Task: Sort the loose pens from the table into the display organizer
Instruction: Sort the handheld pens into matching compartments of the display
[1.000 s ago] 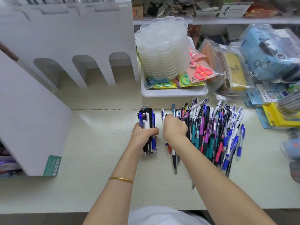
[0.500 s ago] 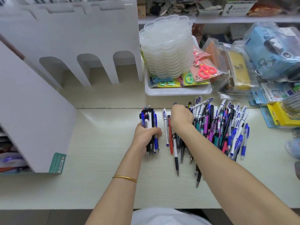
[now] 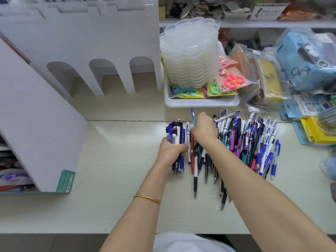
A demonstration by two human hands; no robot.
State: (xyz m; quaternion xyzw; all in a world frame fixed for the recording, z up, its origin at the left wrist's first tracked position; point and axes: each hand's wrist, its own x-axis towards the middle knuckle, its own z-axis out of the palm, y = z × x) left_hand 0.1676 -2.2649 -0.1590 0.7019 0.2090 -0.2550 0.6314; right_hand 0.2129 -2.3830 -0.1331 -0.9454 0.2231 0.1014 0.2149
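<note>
Currently, by item:

- Left hand [image 3: 171,151]: fingers wrapped firmly round a bundle of pens [image 3: 176,132], caps toward 12 o'clock, tips toward 6 o'clock. A gold bangle [image 3: 147,198] sits on the wrist.
- Right hand [image 3: 204,130]: just beside the left, at its 2 o'clock, with fingers curled and pinching a pale blue pen [image 3: 192,118]. The pen sticks out past the knuckles toward 12 o'clock.
- Loose pens [image 3: 252,142]: a dense heap on the table [image 3: 118,170] at 3 o'clock of the right hand, in blue, white, purple, teal and black. A few lie strung out under the right forearm toward 6 o'clock.
- Display organizer [image 3: 81,33]: white, with three arched openings along its base, standing at 10 o'clock of the hands and well apart from the heap.
- White tray [image 3: 201,104]: at 12 o'clock of the heap. It holds a stack of clear scalloped dishes [image 3: 190,55] and carded scissors [image 3: 233,80].
- Bagged stationery [image 3: 269,80]: at 2 o'clock.
</note>
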